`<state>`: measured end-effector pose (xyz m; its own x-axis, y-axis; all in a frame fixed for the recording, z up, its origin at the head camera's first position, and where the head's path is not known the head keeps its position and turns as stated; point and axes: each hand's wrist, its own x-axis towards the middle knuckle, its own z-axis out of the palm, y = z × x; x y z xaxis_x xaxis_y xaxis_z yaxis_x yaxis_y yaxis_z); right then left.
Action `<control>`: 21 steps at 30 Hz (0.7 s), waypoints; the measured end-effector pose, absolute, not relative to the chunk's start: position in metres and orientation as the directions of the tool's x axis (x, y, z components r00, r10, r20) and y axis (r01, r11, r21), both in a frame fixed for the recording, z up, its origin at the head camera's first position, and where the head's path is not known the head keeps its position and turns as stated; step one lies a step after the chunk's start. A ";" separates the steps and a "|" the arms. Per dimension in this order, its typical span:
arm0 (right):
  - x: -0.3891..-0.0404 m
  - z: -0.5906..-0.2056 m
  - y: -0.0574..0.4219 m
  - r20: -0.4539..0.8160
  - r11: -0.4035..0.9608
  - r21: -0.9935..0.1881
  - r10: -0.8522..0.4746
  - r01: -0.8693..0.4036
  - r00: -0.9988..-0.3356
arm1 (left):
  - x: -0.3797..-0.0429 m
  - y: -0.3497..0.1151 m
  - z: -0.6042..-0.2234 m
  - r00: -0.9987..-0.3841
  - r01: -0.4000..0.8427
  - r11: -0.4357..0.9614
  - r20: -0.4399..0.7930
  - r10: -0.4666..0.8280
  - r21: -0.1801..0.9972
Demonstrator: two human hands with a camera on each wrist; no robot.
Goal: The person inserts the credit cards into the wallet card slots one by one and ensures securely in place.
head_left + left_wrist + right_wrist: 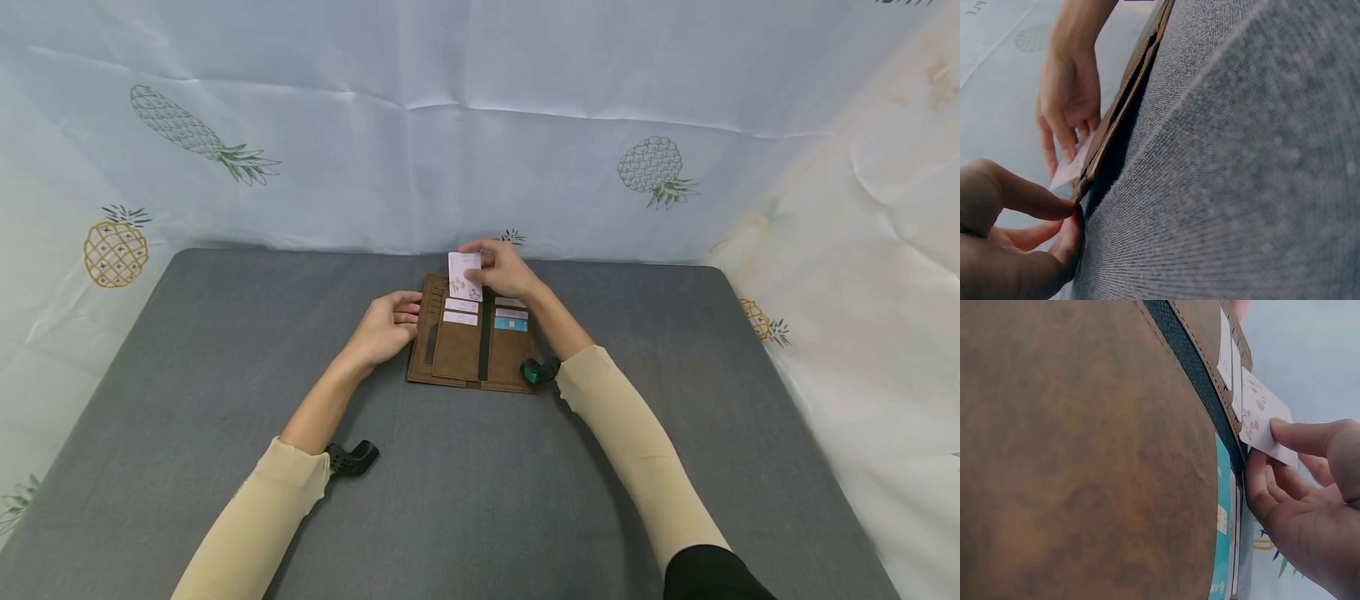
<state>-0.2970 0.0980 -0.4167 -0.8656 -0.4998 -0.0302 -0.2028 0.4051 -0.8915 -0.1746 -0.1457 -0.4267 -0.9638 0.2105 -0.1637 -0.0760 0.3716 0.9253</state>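
A brown wallet (456, 354) lies spread on the grey table, with a dark strip down its middle. My right hand (507, 271) pinches a pale pink card (461, 267) with a floral print between thumb and fingers. This card stands at the top of the wallet's left panel; in the right wrist view its lower edge is by the slots. My left hand (381, 331) pinches the wallet's left edge, seen closely in the left wrist view. Two pale cards (461, 318) show in the left slots. A blue card (511, 324) with a chip and pale cards sit on the right side.
The grey table (420, 500) stretches around the wallet on all sides. Behind its far edge hangs a white cloth (540, 183) with pineapple prints. Black wrist devices (354, 458) are worn at both sleeve cuffs.
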 end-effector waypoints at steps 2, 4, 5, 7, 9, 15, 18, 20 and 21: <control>-0.297 -0.416 0.097 -0.051 0.406 -0.897 -0.487 -0.175 -0.872 | -0.175 -0.146 -0.427 -0.964 -0.076 0.371 -0.164 0.210 0.925; -0.297 -0.416 0.096 -0.064 0.416 -0.895 -0.477 -0.161 -0.877 | -0.175 -0.146 -0.427 -0.964 -0.076 0.370 -0.163 0.209 0.926; -0.296 -0.415 0.096 -0.068 0.422 -0.893 -0.473 -0.158 -0.879 | -0.174 -0.146 -0.426 -0.964 -0.075 0.370 -0.162 0.210 0.926; -0.296 -0.415 0.096 -0.068 0.428 -0.890 -0.464 -0.157 -0.883 | -0.174 -0.146 -0.426 -0.964 -0.075 0.371 -0.162 0.209 0.926; -0.295 -0.415 0.096 -0.060 0.438 -0.883 -0.458 -0.166 -0.887 | -0.174 -0.145 -0.425 -0.964 -0.075 0.373 -0.162 0.209 0.925; -0.294 -0.415 0.097 -0.054 0.476 -0.860 -0.446 -0.186 -0.893 | -0.173 -0.145 -0.426 -0.964 -0.077 0.372 -0.164 0.207 0.925; -0.294 -0.415 0.099 -0.045 0.494 -0.844 -0.452 -0.208 -0.891 | -0.174 -0.146 -0.427 -0.964 -0.078 0.373 -0.165 0.207 0.924; -0.294 -0.414 0.100 -0.035 0.505 -0.832 -0.462 -0.230 -0.886 | -0.174 -0.146 -0.427 -0.964 -0.077 0.374 -0.164 0.208 0.924; -0.294 -0.414 0.101 -0.031 0.509 -0.826 -0.468 -0.241 -0.883 | -0.174 -0.146 -0.427 -0.964 -0.075 0.374 -0.163 0.208 0.924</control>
<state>-0.2937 0.1006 -0.4138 -0.8833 -0.4679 -0.0307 -0.2411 0.5094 -0.8261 -0.1741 -0.1458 -0.4268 -0.9645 0.2079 -0.1628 -0.0754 0.3741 0.9243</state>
